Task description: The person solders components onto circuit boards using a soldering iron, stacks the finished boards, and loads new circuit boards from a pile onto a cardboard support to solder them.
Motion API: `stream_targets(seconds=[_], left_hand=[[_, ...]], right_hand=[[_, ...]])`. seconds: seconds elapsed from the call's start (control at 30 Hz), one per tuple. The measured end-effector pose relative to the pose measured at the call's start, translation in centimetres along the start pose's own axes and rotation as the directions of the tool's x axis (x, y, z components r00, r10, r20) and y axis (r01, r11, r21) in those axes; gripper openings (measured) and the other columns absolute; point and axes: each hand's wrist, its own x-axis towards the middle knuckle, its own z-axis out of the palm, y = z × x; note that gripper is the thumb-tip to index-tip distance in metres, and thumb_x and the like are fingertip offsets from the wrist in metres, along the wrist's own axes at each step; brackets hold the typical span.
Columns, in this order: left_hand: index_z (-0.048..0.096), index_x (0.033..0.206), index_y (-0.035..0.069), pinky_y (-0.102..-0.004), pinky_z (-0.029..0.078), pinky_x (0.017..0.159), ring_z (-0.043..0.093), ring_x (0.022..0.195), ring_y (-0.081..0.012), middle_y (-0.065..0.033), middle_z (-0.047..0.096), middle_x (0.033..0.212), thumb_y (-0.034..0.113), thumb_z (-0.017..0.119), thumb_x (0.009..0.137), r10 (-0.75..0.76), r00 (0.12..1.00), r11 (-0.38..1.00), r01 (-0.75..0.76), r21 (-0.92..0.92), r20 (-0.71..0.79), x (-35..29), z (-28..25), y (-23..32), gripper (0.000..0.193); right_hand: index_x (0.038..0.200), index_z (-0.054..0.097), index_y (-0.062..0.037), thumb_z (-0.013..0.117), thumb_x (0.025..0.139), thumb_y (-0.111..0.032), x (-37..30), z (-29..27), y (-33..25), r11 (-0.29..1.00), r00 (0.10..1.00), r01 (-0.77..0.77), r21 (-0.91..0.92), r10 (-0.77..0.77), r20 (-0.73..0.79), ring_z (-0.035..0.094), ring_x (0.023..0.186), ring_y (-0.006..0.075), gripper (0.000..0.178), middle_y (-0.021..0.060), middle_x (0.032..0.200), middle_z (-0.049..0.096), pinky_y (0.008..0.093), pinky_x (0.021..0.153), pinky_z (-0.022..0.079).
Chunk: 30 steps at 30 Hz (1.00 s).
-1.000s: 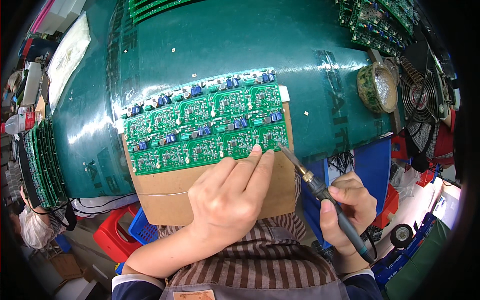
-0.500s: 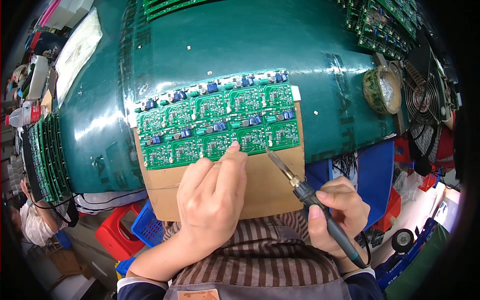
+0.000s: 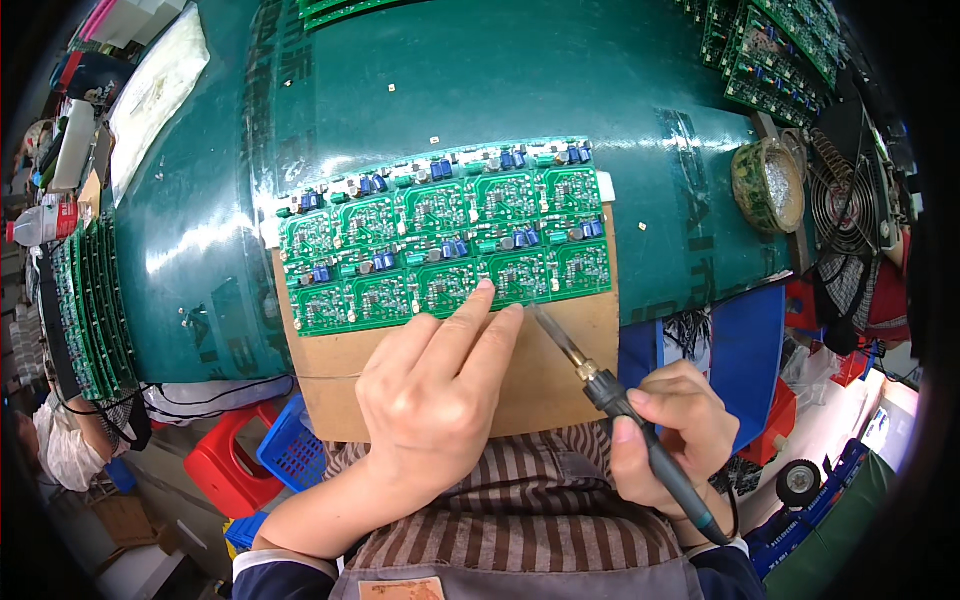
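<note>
Aslant: soldering iron (image 3: 603, 388), tip (image 3: 545, 319) forward-left

Left hand (image 3: 425, 400) palm-down (two fingers (image 3: 458, 322) stretched forward); right hand (image 3: 692, 420) curled in a grip.

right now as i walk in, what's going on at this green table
A person's right hand grips a dark pen-shaped soldering iron with a brass-coloured collar, its metal tip pointing at the near edge of a green rectangular panel of circuit boards. The panel lies on a flat brown board. The left hand has its fingers stretched to that same edge, just left of the tip. Whether the tip touches the panel is too small to tell.
</note>
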Motion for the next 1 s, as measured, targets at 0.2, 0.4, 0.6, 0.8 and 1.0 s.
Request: stream_targets(seconds=[0.2, 0.4, 0.6, 0.8, 1.0], left_hand=[[0.066, 0.093, 0.001, -0.0289, 0.044, 0.060, 0.052, 0.060, -0.0179, -0.0097, 0.070, 0.093, -0.004, 0.068, 0.070, -0.039, 0.997, 0.998, 0.042, 0.057, -0.066, -0.5, -1.1, -0.7, 0.024], [0.065, 0.092, 0.002, -0.0304, 0.047, 0.056, 0.055, 0.060, -0.0187, -0.0079, 0.071, 0.097, -0.005, 0.070, 0.076, -0.110, 0.993, 0.993, 0.111, 0.035, -0.044, -1.9, -1.3, -1.4, 0.019], [0.067, 0.091, 0.002, -0.0293, 0.046, 0.054, 0.055, 0.056, -0.0177, -0.0084, 0.072, 0.095, -0.006, 0.070, 0.073, -0.084, 0.994, 0.996, 0.086, 0.015, -0.066, -2.0, -1.1, -1.9, 0.020], [0.070, 0.089, 0.001, -0.0277, 0.044, 0.051, 0.050, 0.056, -0.0155, -0.0101, 0.071, 0.098, 0.000, 0.069, 0.068, -0.008, 0.996, 1.000, 0.010, 0.023, -0.092, -2.3, -0.8, -2.6, 0.021], [0.065, 0.085, 0.003, -0.0321, 0.049, 0.063, 0.060, 0.068, -0.0226, -0.0115, 0.070, 0.102, -0.004, 0.072, 0.071, -0.119, 0.992, 0.993, 0.119, 0.011, -0.035, -1.9, -3.0, -1.9, 0.017]], right_hand=[[0.086, 0.060, 0.0018, 0.071, 0.069, -0.001, -0.1, 0.3, -0.5, 1.000, 0.999, -0.005, -0.005, 0.005, -0.046, 0.058, 0.053, 0.0222, 0.021, 0.0097, 0.065, 0.060, 0.0309, 0.053, 0.048], [0.089, 0.060, 0.0016, 0.072, 0.070, -0.001, 0.3, 2.2, -1.0, 0.999, 0.998, 0.043, 0.032, -0.044, 0.039, 0.059, 0.054, 0.0217, 0.022, 0.0087, 0.066, 0.061, 0.0301, 0.052, 0.049], [0.089, 0.060, 0.0016, 0.072, 0.069, -0.001, 0.6, 3.3, -1.0, 0.998, 0.997, 0.055, 0.012, -0.055, 0.048, 0.059, 0.054, 0.0220, 0.023, 0.0085, 0.066, 0.061, 0.0300, 0.052, 0.049], [0.089, 0.060, 0.0017, 0.072, 0.069, -0.002, 0.8, 3.6, -1.3, 0.995, 0.994, 0.095, -0.022, -0.093, 0.064, 0.059, 0.053, 0.0219, 0.023, 0.0084, 0.065, 0.061, 0.0301, 0.052, 0.049], [0.088, 0.060, 0.0012, 0.072, 0.069, -0.002, 0.2, 3.2, -1.5, 0.998, 0.997, 0.068, -0.013, -0.067, 0.026, 0.059, 0.053, 0.0220, 0.023, 0.0085, 0.064, 0.061, 0.0291, 0.052, 0.049]])
